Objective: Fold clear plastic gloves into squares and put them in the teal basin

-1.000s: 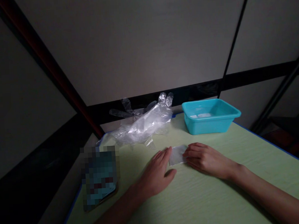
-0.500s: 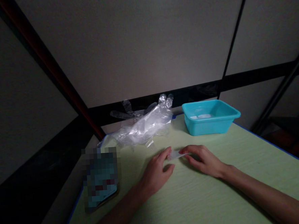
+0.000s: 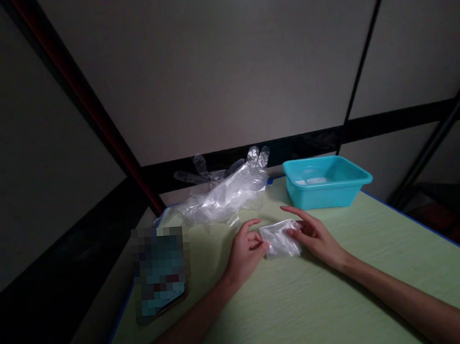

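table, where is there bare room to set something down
Bare table shows between the forearms, and between the blue tub, right forearm and right edge. Crowded: far left, plastic gloves; left, blurred item; middle, left hand and right hand holding folded plastic.

Your left hand [image 3: 248, 248] pinches a folded piece of clear plastic film [image 3: 279, 244] at its left edge, and your right hand [image 3: 317, 236] grips its right edge, over the pale green tabletop [image 3: 300, 302]. Clear disposable gloves [image 3: 226, 195] lie heaped at the far left; a turquoise plastic basin [image 3: 321, 195] stands far right, something pale inside. A pixelated object [image 3: 162, 272] lies left of your hands.
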A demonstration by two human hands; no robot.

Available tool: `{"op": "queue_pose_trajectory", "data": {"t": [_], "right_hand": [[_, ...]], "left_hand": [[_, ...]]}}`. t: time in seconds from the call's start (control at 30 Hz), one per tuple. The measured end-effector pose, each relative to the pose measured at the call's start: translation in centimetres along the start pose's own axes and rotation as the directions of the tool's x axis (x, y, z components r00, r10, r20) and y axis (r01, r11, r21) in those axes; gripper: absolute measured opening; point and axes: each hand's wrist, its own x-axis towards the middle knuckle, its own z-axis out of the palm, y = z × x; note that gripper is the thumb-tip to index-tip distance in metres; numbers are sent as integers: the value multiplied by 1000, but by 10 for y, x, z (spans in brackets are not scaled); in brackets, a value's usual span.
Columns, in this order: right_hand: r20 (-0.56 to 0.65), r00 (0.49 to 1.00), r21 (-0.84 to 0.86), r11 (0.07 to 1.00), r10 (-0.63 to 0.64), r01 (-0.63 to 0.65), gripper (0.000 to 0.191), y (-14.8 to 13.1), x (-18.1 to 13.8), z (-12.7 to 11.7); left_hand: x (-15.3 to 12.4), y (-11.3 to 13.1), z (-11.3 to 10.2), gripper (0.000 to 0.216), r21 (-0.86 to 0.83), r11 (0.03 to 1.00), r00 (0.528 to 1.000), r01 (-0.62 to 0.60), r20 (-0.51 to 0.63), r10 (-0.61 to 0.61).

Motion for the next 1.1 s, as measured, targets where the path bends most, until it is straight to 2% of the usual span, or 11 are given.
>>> {"op": "queue_pose_trajectory", "data": {"t": [0.33, 0.47, 0.57, 0.73, 1.1], "right_hand": [[108, 994, -86, 996, 0, 9, 31, 2, -1, 6], [106, 994, -112, 994, 1, 11, 28, 4, -1, 5], [125, 992, -113, 993, -2, 16, 26, 5, -1, 5], [157, 988, -107, 994, 7, 10, 25, 5, -2, 5], [148, 988, -81, 997, 31, -20, 22, 7, -3, 5]], "left_hand": [[0, 1, 0, 46, -63, 998, 999, 21, -27, -23], [0, 6, -1, 30, -109, 994, 999, 32, 8, -32], [1, 8, -2, 18, -74, 997, 1000, 11, -9, -12], [2, 8, -2, 22, 48, 999, 998, -14, -65, 17], [2, 5, 0, 20, 43, 999, 992, -24, -126, 29]]}}
